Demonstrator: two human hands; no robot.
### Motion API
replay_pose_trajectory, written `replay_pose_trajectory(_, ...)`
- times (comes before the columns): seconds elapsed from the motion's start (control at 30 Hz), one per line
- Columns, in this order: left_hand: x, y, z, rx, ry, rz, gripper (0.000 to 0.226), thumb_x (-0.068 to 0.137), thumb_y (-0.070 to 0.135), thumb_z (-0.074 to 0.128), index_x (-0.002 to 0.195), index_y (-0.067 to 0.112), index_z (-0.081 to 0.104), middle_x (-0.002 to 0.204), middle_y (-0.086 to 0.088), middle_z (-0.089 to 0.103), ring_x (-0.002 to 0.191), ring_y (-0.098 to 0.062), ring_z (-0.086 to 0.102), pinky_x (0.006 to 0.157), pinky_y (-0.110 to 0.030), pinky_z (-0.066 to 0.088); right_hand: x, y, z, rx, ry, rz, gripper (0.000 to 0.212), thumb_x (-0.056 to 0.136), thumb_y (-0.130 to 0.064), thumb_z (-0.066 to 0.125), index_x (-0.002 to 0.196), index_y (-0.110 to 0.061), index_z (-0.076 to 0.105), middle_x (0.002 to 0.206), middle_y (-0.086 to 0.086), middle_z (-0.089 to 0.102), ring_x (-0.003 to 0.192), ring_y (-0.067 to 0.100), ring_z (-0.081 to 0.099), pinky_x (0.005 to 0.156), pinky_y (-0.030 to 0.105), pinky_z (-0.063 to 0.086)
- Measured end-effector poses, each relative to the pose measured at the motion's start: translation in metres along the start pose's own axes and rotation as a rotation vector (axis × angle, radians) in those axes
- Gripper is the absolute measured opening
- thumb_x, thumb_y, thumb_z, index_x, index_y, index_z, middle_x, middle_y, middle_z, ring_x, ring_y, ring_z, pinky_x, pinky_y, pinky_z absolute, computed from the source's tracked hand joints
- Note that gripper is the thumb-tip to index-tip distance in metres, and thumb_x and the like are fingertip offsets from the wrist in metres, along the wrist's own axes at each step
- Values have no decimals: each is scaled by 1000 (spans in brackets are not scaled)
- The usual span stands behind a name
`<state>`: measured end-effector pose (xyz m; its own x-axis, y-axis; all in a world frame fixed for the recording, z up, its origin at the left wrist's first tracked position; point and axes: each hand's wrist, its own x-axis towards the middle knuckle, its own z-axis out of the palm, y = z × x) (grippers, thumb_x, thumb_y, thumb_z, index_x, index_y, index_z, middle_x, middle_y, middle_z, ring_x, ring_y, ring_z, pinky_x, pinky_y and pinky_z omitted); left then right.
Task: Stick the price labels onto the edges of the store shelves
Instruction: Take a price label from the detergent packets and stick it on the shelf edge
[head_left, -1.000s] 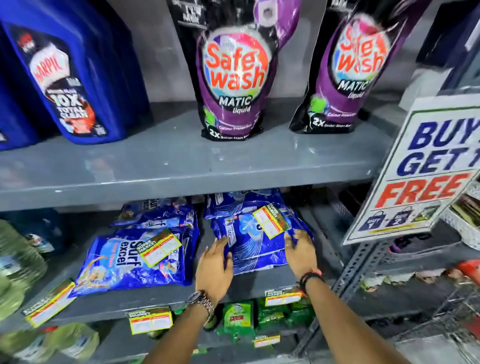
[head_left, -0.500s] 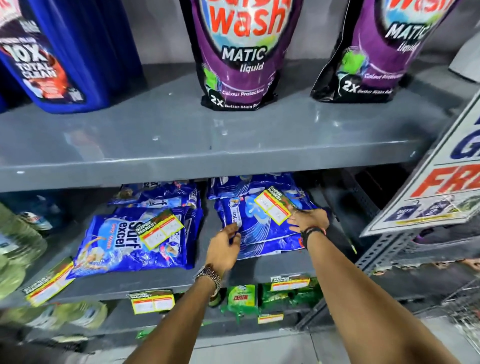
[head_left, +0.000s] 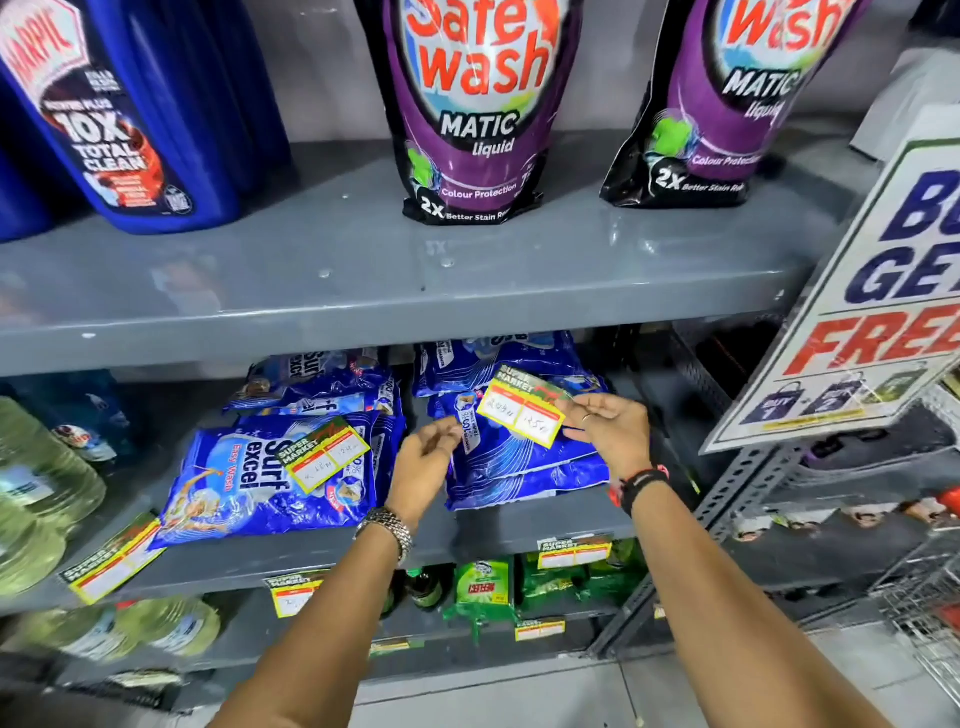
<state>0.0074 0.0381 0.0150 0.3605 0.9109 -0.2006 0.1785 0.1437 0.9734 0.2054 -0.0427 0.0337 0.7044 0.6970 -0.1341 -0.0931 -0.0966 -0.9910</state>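
Now our right hand (head_left: 608, 431) pinches a price label (head_left: 523, 412) by its right end, thumb and fingertips closed on the card, and holds it lifted just above the right stack of blue detergent packs (head_left: 519, 462) on the middle shelf (head_left: 519, 525). Half a second ago that label lay flat on the packs and this hand only rested beside it; a second ago both hands were pressed palm-down on the stack. Our left hand (head_left: 426, 457) has come off the packs too and hovers just left of the label with its fingers loosely curled, holding nothing that we can see. A metal watch (head_left: 387, 525) sits on the left wrist, and a dark band (head_left: 641, 480) with red on the right.

Farther left, a second label (head_left: 324, 453) lies on the Surf excel pack (head_left: 260, 478), as it did before. Another label (head_left: 111, 558) hangs tilted at the left of the middle shelf's near edge, and one (head_left: 574, 551) is stuck to that edge below our right wrist. Lower down, two more labels (head_left: 293, 592) show on the bottom shelf's front.

On the upper shelf (head_left: 363, 291) stand a blue Harpic bottle (head_left: 109, 114) and two purple Safe wash pouches (head_left: 480, 109). Since the earlier frames our view has drawn closer, so these fill more of the frame. The promotional sign (head_left: 852, 306) leans at the right.
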Motion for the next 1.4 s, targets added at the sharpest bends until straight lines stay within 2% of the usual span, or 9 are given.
replay_pose_trajectory(0.1, -11, 19, -8, -146, 16, 26, 29, 88, 25, 58, 115, 15, 62, 116, -2, 65, 112, -18, 58, 103, -36, 43, -26, -19, -5, -10, -144, -13, 22, 75, -7, 73, 95, 0, 64, 90, 16, 69, 66, 13, 69, 59, 21, 59)
replay_pose_trajectory(0.2, -30, 33, -13, -191, 16, 86, 20, 87, 35, 59, 96, 21, 71, 85, 1, 75, 88, -13, 67, 90, -32, 49, -48, -37, -7, -58, -248, -48, 13, 74, -5, 73, 85, -7, 65, 86, 11, 69, 67, 11, 68, 59, 22, 60)
replay_pose_trajectory(0.3, -50, 42, -15, -229, -16, 150, 26, 88, 31, 58, 101, 12, 70, 63, 8, 74, 64, -5, 68, 79, -27, 53, -64, -52, -10, -136, -306, -108, 15, 73, -4, 74, 76, -16, 65, 82, 8, 68, 60, 3, 67, 57, 20, 59)
replay_pose_trajectory(0.5, -82, 56, -15, -220, -12, 200, 27, 84, 20, 64, 104, 3, 69, 80, 2, 74, 66, -5, 70, 58, -15, 55, -89, -76, -20, -172, -334, -194, 13, 72, -5, 74, 75, -16, 68, 76, 3, 69, 57, 0, 67, 58, 19, 58)
replay_pose_trajectory(0.67, -98, 75, -10, -202, 5, 308, 14, 83, 15, 65, 95, 10, 71, 63, 13, 73, 63, 0, 68, 55, -11, 51, -103, -91, -32, -158, -316, -239, 12, 72, -7, 75, 82, -10, 69, 78, 6, 71, 63, 3, 68, 55, 17, 57)
replay_pose_trajectory(0.87, -112, 111, 2, -197, 35, 450, 16, 75, 17, 73, 89, 9, 74, 69, 6, 75, 67, -8, 69, 58, -19, 55, -115, -122, -54, -128, -256, -386, 5, 75, -15, 73, 78, -18, 70, 74, 3, 72, 72, 10, 66, 66, 23, 59)
replay_pose_trajectory(1.0, -114, 142, 16, -158, 69, 504, 22, 69, 28, 79, 83, 13, 76, 80, -11, 76, 76, -27, 72, 70, -38, 59, -115, -151, -66, -171, -122, -531, 6, 75, -19, 74, 74, -23, 69, 73, -4, 71, 64, -1, 61, 65, 8, 49)
replay_pose_trajectory(1.2, -114, 168, 30, -39, 168, 502, 21, 70, 33, 78, 82, 16, 74, 78, -7, 75, 67, -17, 72, 60, -28, 59, -103, -167, -66, -251, 0, -578, 8, 75, -22, 74, 78, -16, 71, 67, -6, 67, 51, -10, 55, 52, 1, 40)
replay_pose_trajectory(1.4, -113, 174, 32, 2, 233, 490, 22, 68, 36, 79, 79, 17, 74, 71, -3, 75, 61, -17, 70, 47, -23, 50, -96, -166, -64, -284, 57, -626, 6, 75, -24, 74, 74, -20, 70, 63, -8, 65, 52, -9, 55, 55, 1, 42)
